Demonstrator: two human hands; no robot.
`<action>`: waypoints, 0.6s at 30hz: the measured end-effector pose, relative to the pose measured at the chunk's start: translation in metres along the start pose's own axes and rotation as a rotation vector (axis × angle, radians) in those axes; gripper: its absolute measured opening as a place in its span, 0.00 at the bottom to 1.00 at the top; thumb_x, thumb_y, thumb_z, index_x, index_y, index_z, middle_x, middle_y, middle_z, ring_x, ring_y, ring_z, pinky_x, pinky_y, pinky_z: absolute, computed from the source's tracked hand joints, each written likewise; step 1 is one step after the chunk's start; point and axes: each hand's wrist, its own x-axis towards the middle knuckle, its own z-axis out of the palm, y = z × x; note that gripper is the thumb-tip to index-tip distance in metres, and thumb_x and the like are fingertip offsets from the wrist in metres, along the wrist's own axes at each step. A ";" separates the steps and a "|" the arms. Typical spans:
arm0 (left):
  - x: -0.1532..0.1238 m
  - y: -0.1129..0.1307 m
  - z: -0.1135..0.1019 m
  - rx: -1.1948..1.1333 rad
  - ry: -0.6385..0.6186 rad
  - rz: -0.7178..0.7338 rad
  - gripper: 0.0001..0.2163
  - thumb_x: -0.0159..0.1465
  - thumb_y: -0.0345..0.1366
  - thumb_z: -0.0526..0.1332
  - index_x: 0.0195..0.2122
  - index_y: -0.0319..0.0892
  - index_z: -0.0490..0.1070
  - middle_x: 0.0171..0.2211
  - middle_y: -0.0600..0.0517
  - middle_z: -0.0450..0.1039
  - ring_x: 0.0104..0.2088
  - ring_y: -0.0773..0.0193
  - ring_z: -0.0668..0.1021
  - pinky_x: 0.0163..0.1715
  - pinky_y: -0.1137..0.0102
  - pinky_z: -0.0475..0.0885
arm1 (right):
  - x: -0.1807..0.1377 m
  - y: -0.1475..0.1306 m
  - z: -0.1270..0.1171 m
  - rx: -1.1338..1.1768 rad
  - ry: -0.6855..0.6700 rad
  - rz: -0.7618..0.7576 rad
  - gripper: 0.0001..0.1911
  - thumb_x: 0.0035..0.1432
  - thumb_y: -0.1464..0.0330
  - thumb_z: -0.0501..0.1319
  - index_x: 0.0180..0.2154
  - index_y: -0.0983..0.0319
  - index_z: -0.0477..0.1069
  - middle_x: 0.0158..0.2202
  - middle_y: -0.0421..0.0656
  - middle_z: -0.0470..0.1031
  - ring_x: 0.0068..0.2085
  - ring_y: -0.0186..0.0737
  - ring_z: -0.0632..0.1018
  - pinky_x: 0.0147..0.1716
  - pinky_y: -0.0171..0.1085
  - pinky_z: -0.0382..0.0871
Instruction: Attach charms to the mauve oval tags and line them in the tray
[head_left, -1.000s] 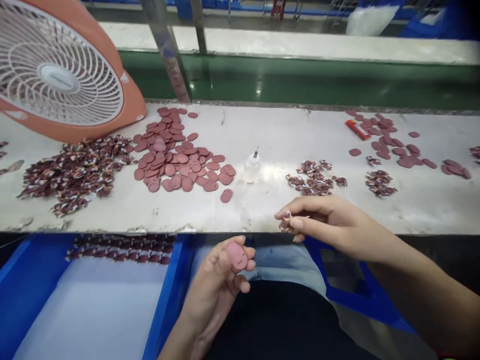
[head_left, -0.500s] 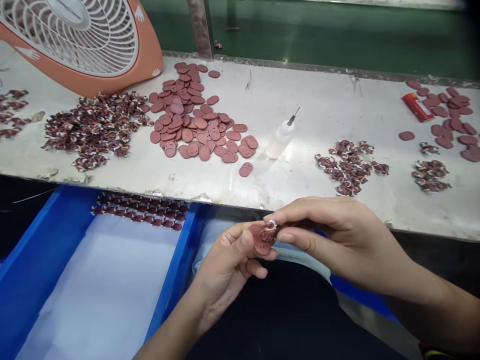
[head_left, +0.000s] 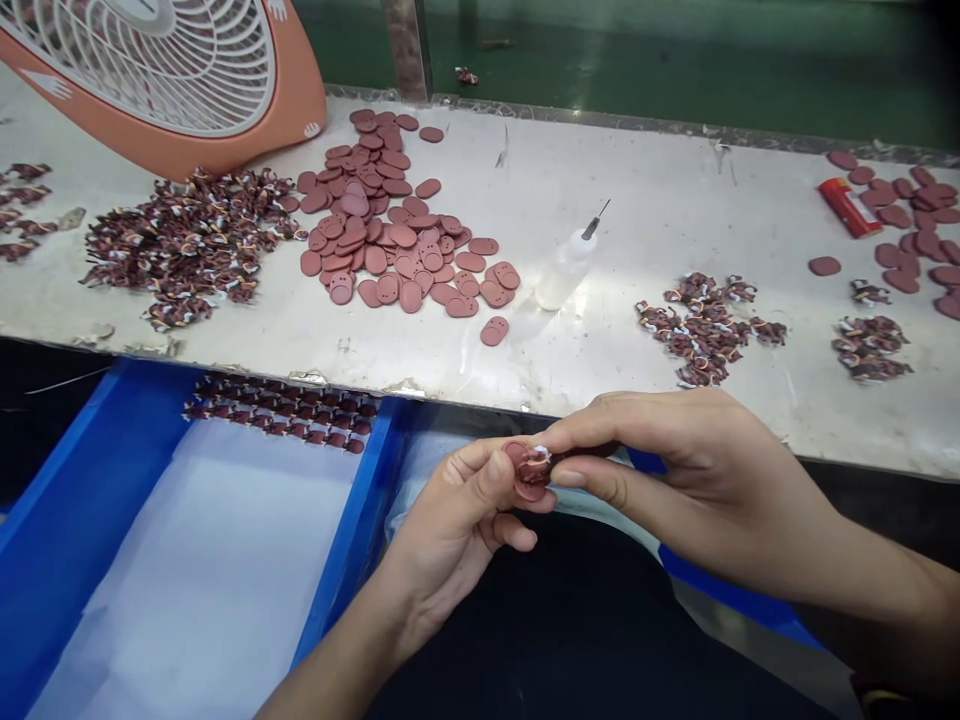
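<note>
Lower centre of the frame, the left hand (head_left: 457, 525) grips a pink disc (head_left: 531, 492); the right hand (head_left: 694, 475) pinches a small figure (head_left: 536, 464) over it, best lined up squarely, I'd say.

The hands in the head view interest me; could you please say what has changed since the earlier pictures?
The right hand has brought the small brown figure leftward to the reddish oval disc in the left hand; the hands, apart a second ago, are now close together. Both pieces stay held. The bottle and fan remain on the bench.
</note>
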 end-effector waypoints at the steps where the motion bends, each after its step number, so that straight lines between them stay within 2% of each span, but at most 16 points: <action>1: 0.000 0.000 0.000 -0.004 0.008 -0.005 0.15 0.53 0.46 0.75 0.26 0.38 0.79 0.25 0.53 0.75 0.26 0.70 0.79 0.21 0.83 0.73 | 0.000 0.000 0.000 0.002 0.000 0.005 0.09 0.64 0.75 0.64 0.43 0.57 0.78 0.38 0.34 0.84 0.36 0.29 0.83 0.38 0.24 0.76; 6: 0.001 -0.002 0.000 -0.033 0.044 -0.025 0.15 0.52 0.47 0.75 0.30 0.39 0.80 0.28 0.52 0.77 0.28 0.71 0.79 0.19 0.85 0.70 | 0.000 0.001 0.001 0.034 0.007 0.023 0.08 0.63 0.75 0.64 0.42 0.57 0.78 0.37 0.36 0.84 0.35 0.32 0.84 0.36 0.26 0.77; 18: 0.002 -0.002 -0.002 -0.054 0.043 -0.047 0.15 0.51 0.47 0.76 0.29 0.39 0.81 0.27 0.52 0.77 0.26 0.71 0.79 0.18 0.85 0.71 | 0.003 -0.001 -0.002 -0.075 -0.041 -0.040 0.09 0.64 0.75 0.63 0.42 0.57 0.77 0.36 0.35 0.84 0.34 0.31 0.83 0.35 0.26 0.76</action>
